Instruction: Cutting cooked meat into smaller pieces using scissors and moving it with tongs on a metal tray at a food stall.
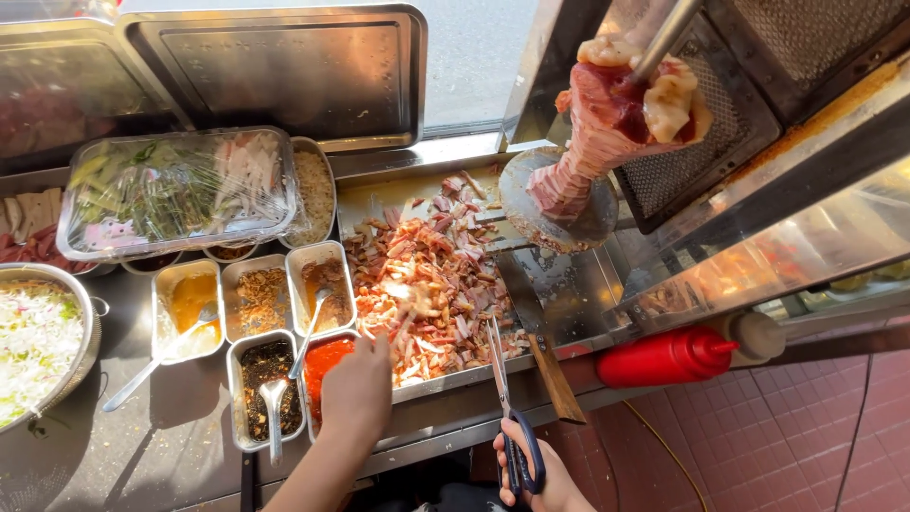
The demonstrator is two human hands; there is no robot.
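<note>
**Hands at the chopped meat tray**

The heap of chopped meat [427, 275] lies in a long steel tray [379, 194] at the middle of the desk [171, 446], below the meat spit [607, 133]. The left hand [358, 384] reaches forward from the lower edge, forearm angled up and to the right, back of the hand facing the camera. Its fingers curl down over the near left edge of the heap; whether they have closed on any pieces cannot be told, since the hand hides them. The right hand [540, 474] sits low at the frame's bottom, its fingers through the blue handles of a pair of scissors [504, 398], gripping them firmly. The blades point up and away, almost together, their tips just over the tray's near rim.

A knife [536, 332] with a wooden handle rests just beside the scissors, blade on the tray. Left of the meat stand small sauce tins [261, 332] with spoons. A red squeeze bottle [664, 357] lies on its side to the right. A bowl of shredded cabbage [38, 346] stands far left, with a wrapped tray of greens [175, 190] behind.
</note>
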